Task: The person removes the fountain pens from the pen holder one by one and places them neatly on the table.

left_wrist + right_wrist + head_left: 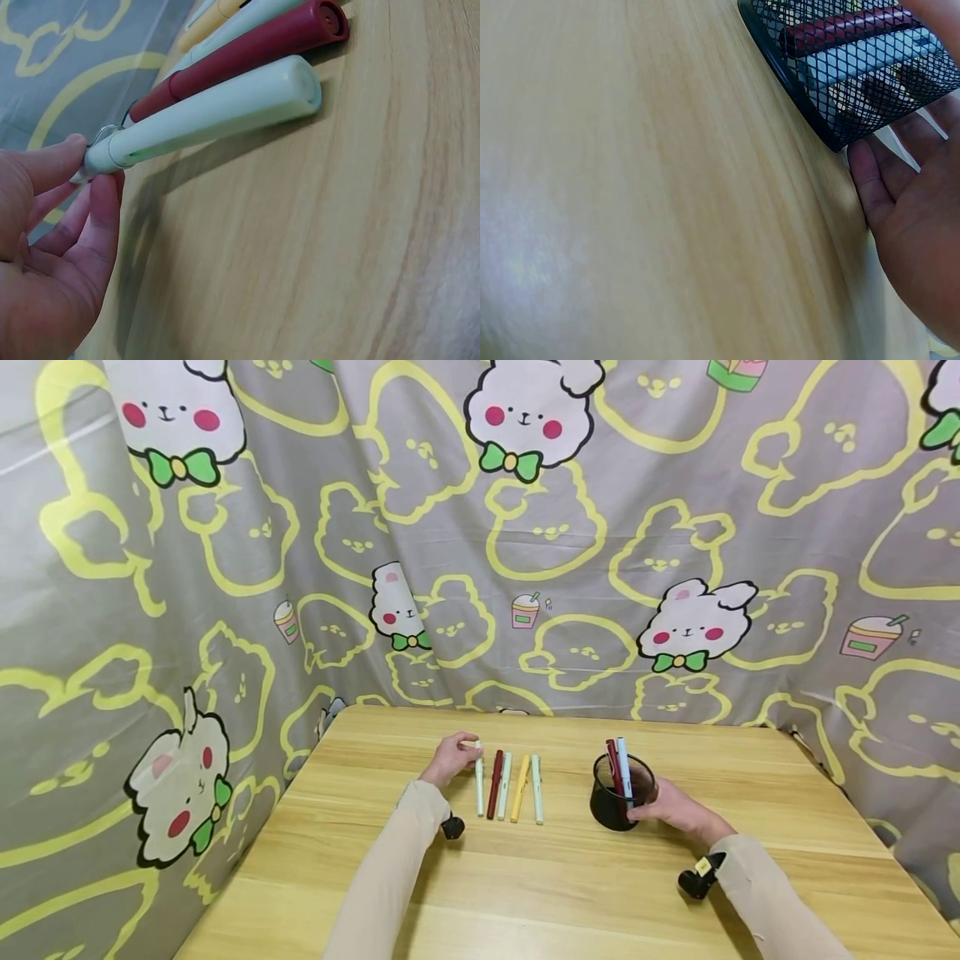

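Note:
My left hand [452,760] pinches the far end of a pale green pen [217,112] between thumb and fingertips, at the left end of a row. Beside that pen lie a dark red pen [495,785], another pale green pen [505,787], a yellow pen [520,789] and a third pale green one [537,791]. To the right, my right hand [684,814] holds a black mesh pen cup [606,810] low on its right side. Inside the upright cup lean a dark red pen [613,762] and a light blue pen [624,764].
The wooden table [555,893] runs back to a grey patterned curtain [570,543], which also hangs along the left and right sides. Black wrist cameras [697,878] sit under both sleeves, close over the tabletop.

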The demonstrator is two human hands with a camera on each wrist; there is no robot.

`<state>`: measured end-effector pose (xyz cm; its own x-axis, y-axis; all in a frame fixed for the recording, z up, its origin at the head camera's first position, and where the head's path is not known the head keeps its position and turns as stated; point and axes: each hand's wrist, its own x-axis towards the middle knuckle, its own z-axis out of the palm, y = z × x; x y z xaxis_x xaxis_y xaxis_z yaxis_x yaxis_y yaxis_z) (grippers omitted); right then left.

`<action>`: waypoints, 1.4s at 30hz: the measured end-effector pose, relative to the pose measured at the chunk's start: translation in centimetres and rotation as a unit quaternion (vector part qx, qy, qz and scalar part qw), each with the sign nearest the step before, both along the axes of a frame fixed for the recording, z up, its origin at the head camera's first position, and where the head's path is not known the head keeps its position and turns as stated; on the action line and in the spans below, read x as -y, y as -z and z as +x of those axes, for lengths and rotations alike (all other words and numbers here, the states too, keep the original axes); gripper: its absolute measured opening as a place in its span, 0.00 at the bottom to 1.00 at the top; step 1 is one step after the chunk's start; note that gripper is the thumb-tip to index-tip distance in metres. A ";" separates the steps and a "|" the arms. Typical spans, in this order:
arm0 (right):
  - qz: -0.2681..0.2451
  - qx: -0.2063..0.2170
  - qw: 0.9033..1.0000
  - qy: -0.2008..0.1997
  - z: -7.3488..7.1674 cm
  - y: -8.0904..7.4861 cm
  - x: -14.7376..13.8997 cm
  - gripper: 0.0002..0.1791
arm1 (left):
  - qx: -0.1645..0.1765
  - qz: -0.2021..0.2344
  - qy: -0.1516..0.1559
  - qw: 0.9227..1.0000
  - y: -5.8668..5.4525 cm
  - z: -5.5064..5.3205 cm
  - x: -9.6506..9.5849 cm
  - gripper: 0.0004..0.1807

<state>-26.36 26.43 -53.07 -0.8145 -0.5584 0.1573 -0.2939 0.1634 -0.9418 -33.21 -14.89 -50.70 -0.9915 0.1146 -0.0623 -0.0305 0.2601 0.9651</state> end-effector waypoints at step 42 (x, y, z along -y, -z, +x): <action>0.002 0.009 1.000 0.021 0.2 0.0 0.2 0.43 | -0.011 -0.019 -0.006 1.000 1.1 -0.1 -0.8 0.15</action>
<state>-26.12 26.24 -53.04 -0.8403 -0.5237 0.1403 -0.2701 0.1800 -0.9459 -33.32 -14.11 -51.84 -0.9940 0.1006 -0.0441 -0.0124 0.2965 0.9550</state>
